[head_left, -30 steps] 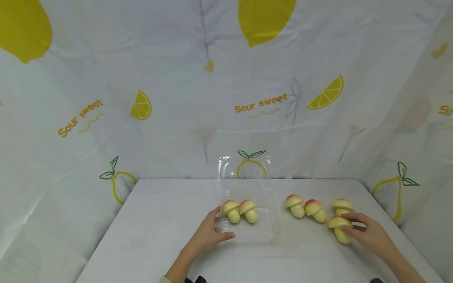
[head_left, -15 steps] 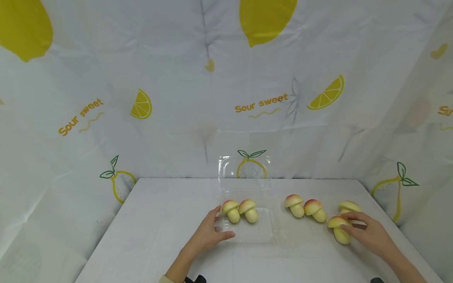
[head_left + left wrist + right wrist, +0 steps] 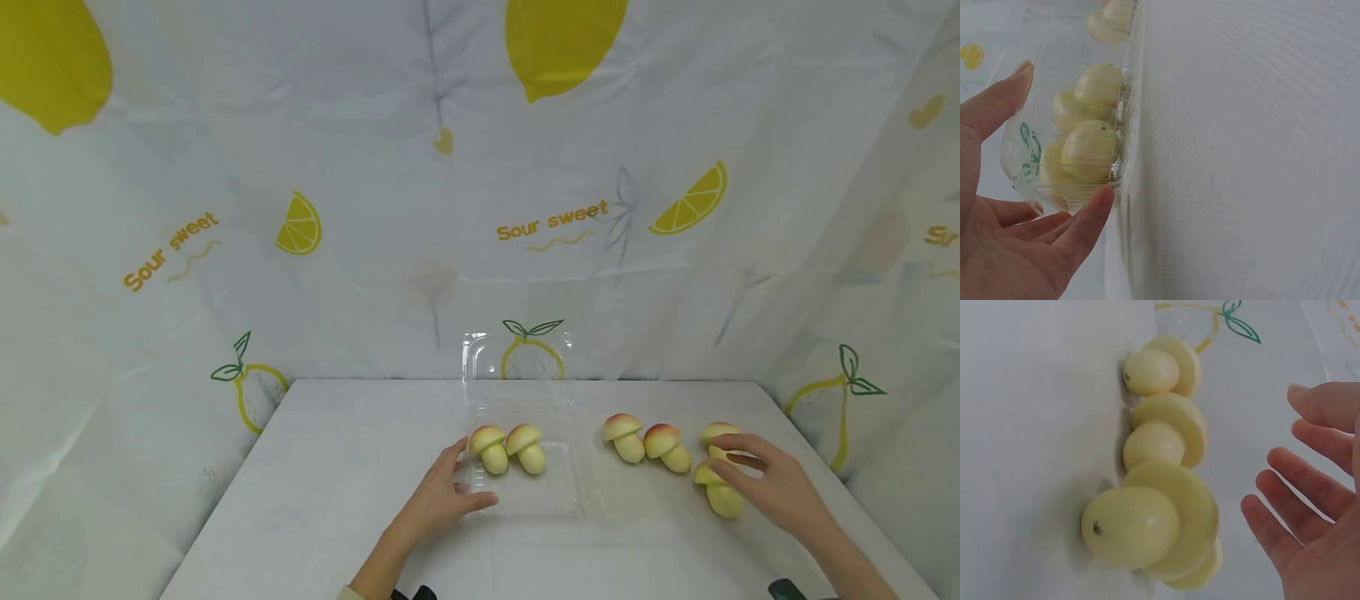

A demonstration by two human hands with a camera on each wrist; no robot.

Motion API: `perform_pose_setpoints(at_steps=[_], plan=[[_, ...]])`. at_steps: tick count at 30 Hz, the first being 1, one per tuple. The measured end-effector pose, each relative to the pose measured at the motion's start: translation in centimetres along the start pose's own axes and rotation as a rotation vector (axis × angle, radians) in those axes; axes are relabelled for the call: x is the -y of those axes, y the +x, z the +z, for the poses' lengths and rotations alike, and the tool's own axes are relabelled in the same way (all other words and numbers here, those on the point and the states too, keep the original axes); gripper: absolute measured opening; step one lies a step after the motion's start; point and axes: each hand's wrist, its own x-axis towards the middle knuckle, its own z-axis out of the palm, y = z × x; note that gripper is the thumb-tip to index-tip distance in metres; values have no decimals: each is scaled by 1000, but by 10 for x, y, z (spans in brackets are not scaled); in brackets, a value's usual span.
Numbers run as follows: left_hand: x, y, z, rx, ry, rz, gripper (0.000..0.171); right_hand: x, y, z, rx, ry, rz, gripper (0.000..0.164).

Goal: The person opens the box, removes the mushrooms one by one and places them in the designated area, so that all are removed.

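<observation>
My left hand holds the near left corner of a clear plastic clamshell box; its thumb is at the front and its fingers are along the left side. Two pale yellow mushroom-shaped pieces with reddish caps lie side by side in the box's back left part. At the right, my right hand hovers with spread fingers over a front mushroom piece and a back one. In the right wrist view the fingertips stand apart from the nearest mushroom piece.
Two more mushroom pieces lie between the box and my right hand. The box lid stands raised at the back. A lemon-print curtain hangs behind the white table.
My right hand has come off the front mushroom piece and shifted slightly up and left. The back piece moved right, then back left. My left hand and the box stay put.
</observation>
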Motion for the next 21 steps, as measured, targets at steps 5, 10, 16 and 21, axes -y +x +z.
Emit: perform_pose_setpoints(at_steps=[5, 10, 16, 21], plan=[[0, 0, 1, 6, 1, 0, 103, 13, 1, 8, -8, 48, -49, 27], [0, -1, 1, 4, 11, -2, 103, 27, 4, 19, -11, 65, -67, 26], [0, -1, 1, 1, 15, -8, 103, 38, 8, 31, -32, 175, -185, 28], [-1, 0, 0, -4, 13, -8, 102, 46, 9, 38, -9, 140, -141, 28]])
